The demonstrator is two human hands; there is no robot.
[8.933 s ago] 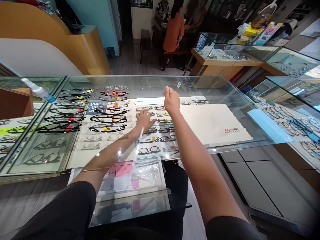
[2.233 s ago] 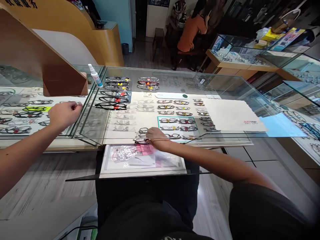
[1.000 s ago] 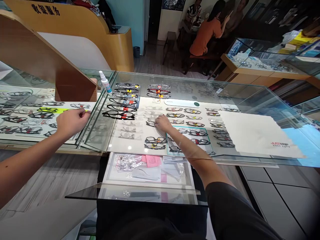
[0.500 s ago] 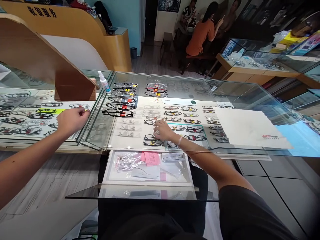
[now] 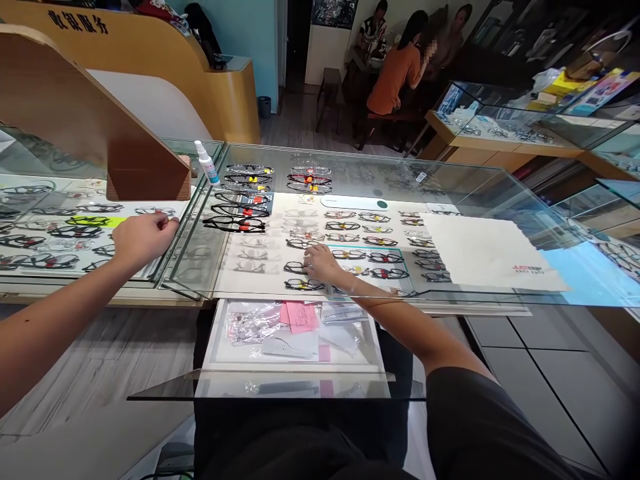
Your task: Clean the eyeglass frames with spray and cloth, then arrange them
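Observation:
My right hand [image 5: 323, 263] reaches into the glass display case, its fingers bent onto one end of a dark pair of eyeglasses [image 5: 295, 267]. Part of that pair is hidden behind the fingers. Just below lies another dark pair with a yellow tag [image 5: 304, 285], and a further dark-framed pair [image 5: 296, 243] sits above. My left hand [image 5: 143, 239] rests closed in a loose fist at the right end of the neighbouring glass case. Whatever its fingers may hold is hidden.
Black eyeglasses with red tags [image 5: 235, 225] and a white spray bottle [image 5: 205, 163] stand on the glass top beside a wooden stand [image 5: 147, 180]. A white sheet [image 5: 485, 253] covers the right side. An open drawer [image 5: 220, 363] holds papers. Several people sit farther back.
My right hand has shifted slightly, and the eyeglasses at its fingers have moved a little away from the pair below. My left hand stays in place.

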